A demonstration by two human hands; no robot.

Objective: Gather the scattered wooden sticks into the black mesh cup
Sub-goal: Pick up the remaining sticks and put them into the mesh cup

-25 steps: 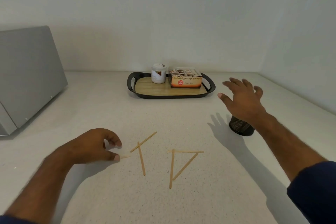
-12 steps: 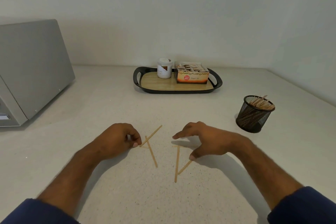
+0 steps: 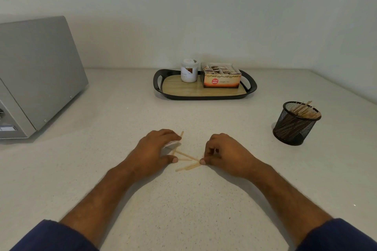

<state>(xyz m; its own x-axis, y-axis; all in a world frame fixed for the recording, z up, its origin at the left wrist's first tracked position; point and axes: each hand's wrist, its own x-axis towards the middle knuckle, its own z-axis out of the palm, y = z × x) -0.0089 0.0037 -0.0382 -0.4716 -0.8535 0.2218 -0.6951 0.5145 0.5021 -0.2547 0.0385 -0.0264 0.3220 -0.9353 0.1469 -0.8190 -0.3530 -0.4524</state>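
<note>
Several thin wooden sticks (image 3: 187, 157) lie bunched on the pale counter between my hands. My left hand (image 3: 156, 150) cups their left ends, fingers curled over them, one stick tip poking out past its fingertips. My right hand (image 3: 222, 154) pinches the sticks' right ends between thumb and fingers. The black mesh cup (image 3: 295, 123) stands upright to the right, apart from both hands, with several sticks leaning inside it.
A black tray (image 3: 204, 96) with a wooden floor holds a white jar (image 3: 189, 73) and an orange tea box (image 3: 221, 76) at the back. A grey appliance (image 3: 34, 75) fills the left side. Walls close the back and right.
Both hands have drawn together over the sticks, pushing the spread sticks into one cluster. My right hand came down from above the cup to the counter.
</note>
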